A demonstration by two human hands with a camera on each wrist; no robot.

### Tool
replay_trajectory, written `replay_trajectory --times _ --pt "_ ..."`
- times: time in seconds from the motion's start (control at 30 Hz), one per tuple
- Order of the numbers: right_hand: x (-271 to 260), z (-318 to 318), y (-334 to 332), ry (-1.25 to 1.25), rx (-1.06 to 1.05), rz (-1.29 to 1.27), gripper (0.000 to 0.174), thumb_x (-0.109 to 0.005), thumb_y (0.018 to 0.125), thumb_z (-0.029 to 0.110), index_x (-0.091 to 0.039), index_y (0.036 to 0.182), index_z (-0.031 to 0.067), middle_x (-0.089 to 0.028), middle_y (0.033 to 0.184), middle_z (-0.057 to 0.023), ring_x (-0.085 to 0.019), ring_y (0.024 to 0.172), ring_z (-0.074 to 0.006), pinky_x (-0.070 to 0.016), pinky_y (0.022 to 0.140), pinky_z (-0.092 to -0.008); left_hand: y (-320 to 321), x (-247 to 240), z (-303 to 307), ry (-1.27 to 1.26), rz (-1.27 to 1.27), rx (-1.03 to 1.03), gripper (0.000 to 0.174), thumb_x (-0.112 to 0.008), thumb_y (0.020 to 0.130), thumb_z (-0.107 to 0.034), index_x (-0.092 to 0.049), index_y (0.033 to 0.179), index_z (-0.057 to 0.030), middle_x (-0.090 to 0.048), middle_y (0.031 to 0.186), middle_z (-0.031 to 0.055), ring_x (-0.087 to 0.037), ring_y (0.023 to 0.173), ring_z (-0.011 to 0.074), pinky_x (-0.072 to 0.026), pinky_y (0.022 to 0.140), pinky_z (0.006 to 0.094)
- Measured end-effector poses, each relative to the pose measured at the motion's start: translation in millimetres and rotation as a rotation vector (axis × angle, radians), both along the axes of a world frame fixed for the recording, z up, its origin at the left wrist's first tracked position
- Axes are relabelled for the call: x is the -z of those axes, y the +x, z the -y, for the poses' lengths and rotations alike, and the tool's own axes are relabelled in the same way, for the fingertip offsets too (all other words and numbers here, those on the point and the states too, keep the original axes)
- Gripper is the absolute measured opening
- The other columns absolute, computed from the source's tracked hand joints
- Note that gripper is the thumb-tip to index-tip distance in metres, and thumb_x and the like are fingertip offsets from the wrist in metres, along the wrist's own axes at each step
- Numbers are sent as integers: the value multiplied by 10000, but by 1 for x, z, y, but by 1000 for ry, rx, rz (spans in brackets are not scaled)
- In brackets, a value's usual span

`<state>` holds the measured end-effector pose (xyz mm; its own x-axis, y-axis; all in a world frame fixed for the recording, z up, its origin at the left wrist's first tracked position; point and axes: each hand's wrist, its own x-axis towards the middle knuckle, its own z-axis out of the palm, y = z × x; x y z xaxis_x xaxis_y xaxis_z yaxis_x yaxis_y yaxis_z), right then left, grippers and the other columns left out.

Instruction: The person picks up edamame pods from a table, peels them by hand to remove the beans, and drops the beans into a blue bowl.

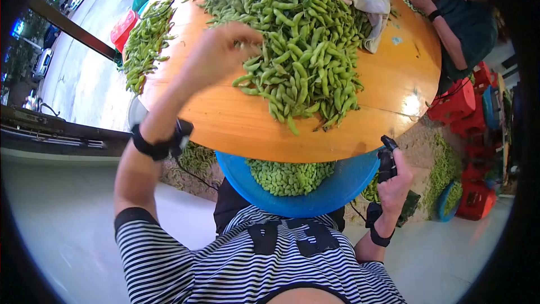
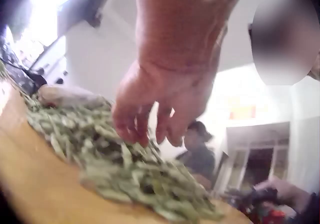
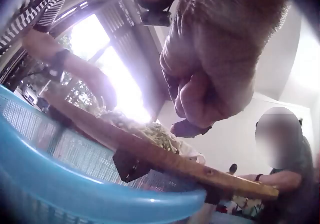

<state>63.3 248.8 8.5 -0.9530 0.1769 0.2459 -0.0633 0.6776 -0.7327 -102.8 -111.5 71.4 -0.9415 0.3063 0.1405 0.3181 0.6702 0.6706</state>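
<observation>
Table [image 1: 225, 129]: orange-brown wood, rounded edge, glossy top.

Person in a black-and-white striped shirt [image 1: 253, 276]: seen from above, facing the table. Dark blocks crossed the chest; no lettering could be made out.

Second person [image 1: 469, 28]: dark clothing, at the table's right side, hands together above the top.

Pile of green pods [image 1: 309, 56]: heaped on the middle of the table, spreading toward the near edge.

Pale cloth [image 1: 377, 17]: crumpled along the pile's back and right side.

Blue basin [image 1: 292, 209]: below the near table edge, before the striped shirt.

Smaller pod heap [image 1: 147, 50]: at the table's left edge.

Orange-toned sign [image 2: 242, 109]: on the far wall, too blurred to read.

Left hand [image 1: 228, 50]: blurred, above the pile's left side; fingers hung loosely bent and parted, nothing visible in them.

Right hand [image 1: 395, 183]: right of the basin, near the table edge; fingers partly curled, contents, if any, could not be told.

Black finger coverings [image 1: 387, 166]: on the right hand.

Pale-blue mark [image 1: 396, 40]: on the tabletop, illegible.

Shelled green beans [image 1: 289, 179]: loose in the basin.
</observation>
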Motion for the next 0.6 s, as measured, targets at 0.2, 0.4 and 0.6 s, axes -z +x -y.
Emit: replay_trajectory --times 0.2,0.4,0.6 --pt "-3 -6 -3 91 -11 22 240 -598 797 -83 -605 1035 -53 -551 739 -126 -523 645 -173 -440 605 -271 -158 11 87 -228 -506 -369 285 -633 853 -306 -716 1040 -108 -711 943 134 -680 893 270 -517 819 376" --pt "-8 -5 1 98 7 -2 188 -590 777 -115 -568 958 -68 -532 738 -141 -498 627 -198 -428 588 -284 -208 16 91 -325 -591 -385 266 -622 838 -311 -714 1053 -187 -716 915 92 -683 818 262 -526 771 368" --pt "-3 -7 5 118 26 35 278 -583 830 -61 -639 1098 -18 -562 728 -78 -517 659 -110 -417 598 -266 -165 -64 101 -196 -922 -549 169 -581 823 -133 -704 929 -88 -708 875 105 -674 797 256 -512 732 353"
